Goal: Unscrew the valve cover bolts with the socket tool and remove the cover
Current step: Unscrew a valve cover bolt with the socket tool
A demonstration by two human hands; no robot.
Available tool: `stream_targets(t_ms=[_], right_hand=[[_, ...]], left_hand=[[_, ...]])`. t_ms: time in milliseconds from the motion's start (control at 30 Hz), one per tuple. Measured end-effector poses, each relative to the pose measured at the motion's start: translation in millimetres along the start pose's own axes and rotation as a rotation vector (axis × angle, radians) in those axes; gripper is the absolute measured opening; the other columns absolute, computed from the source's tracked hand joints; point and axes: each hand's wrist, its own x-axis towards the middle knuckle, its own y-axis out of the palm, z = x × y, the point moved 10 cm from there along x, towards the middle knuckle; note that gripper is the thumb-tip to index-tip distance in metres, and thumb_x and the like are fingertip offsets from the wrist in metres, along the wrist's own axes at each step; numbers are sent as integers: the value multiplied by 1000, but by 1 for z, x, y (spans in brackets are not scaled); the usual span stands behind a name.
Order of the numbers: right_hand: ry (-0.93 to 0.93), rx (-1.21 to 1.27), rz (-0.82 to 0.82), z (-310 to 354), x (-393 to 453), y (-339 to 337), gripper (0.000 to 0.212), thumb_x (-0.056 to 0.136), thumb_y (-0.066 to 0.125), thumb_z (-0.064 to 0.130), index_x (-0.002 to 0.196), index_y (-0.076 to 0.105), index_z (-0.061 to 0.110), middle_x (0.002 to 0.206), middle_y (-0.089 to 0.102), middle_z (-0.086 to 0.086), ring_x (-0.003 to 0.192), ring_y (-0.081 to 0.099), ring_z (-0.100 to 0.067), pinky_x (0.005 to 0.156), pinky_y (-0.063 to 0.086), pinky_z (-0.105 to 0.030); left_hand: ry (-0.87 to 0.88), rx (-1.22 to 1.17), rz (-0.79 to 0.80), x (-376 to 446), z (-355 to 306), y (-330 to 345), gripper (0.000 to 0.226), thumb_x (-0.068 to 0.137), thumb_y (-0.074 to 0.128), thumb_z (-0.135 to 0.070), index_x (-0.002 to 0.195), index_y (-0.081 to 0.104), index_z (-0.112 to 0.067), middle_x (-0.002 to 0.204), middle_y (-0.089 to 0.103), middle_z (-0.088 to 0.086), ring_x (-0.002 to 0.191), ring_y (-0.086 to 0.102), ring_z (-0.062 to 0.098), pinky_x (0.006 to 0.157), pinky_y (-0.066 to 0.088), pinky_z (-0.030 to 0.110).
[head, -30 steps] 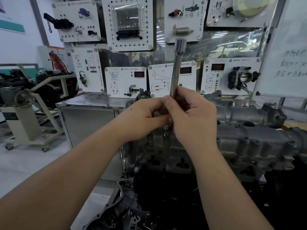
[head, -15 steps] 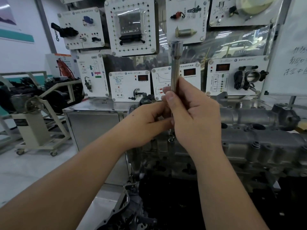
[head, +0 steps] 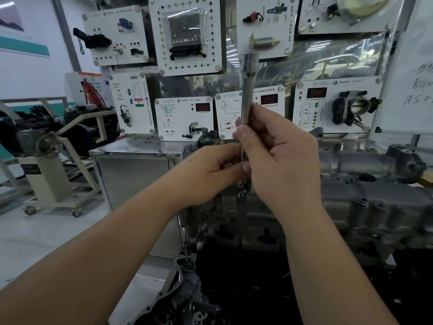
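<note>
Socket tool: a long steel rod stands nearly upright in front of the person, its wider socket end at the top, its lower end running down between the two hands.
Right hand: the right hand grips the rod at mid-length, thumb and fingers curled round it.
Left hand: the left hand pinches the rod's lower part just below the right hand's grip; the fingertips are partly hidden, so the exact hold is unclear.
Rod tip: a small metal piece shows just under the hands; whether it is a bolt caught on the tool or the tool's own end, I cannot tell.
Valve cover: the grey cast cover lies on the engine, below and to the right of the hands, its long axis running left to right and off the right edge.
Bolts: bolt bosses line the near edge of the cover; which still hold bolts is too small to tell.
Key relation: the rod's axis is upright, the bolts sit below and rightward, so the tool would likely have to come down and across.
Nearer hand: the right hand is the closer one to the cover.
Stage, as a judgement: the cover is still seated, so removal is not yet done.
</note>
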Motion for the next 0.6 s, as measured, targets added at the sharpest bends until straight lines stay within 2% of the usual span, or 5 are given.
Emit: stream_targets(t_ms=[133,267,400,500,600], right_hand=[[25,36,30,-1,-3,6,41,98,58,23,140,59,23,109,74,16,103,70,-3,80,62,-41],[-15,-34,-6,5,-2,5,23,93,70,25,115,70,20,92,72,13,90,69,-6,80,60,-36],[-75,-169,-95,10,-2,-6,23,94,70,22,114,76,14,88,66,10,83,61,-3,79,51,-17],[-24,-100,3,3,0,0,20,98,62,22,113,74,16,83,68,8,79,66,-10,72,58,-38],[38,-6,33,-4,1,2,34,100,57,22,133,65,20,95,73,11,90,72,-12,76,62,-41]], left_hand=[[-14,-20,-14,-3,2,-4,32,93,56,-40,100,70,-12,83,70,4,73,63,20,67,50,32],[-32,-31,-27,-3,5,-5,8,93,64,-31,97,71,-28,89,74,-2,83,70,22,77,55,43],[-22,-13,-53,1,2,-4,17,92,67,-24,100,70,-10,86,71,3,79,66,27,73,50,43],[-25,-8,-24,0,3,-2,21,100,61,-29,97,68,-10,77,66,6,65,60,20,62,50,35],[-39,-26,-11,-2,6,-3,20,103,58,-29,98,69,-14,76,65,8,62,58,12,59,48,30]])
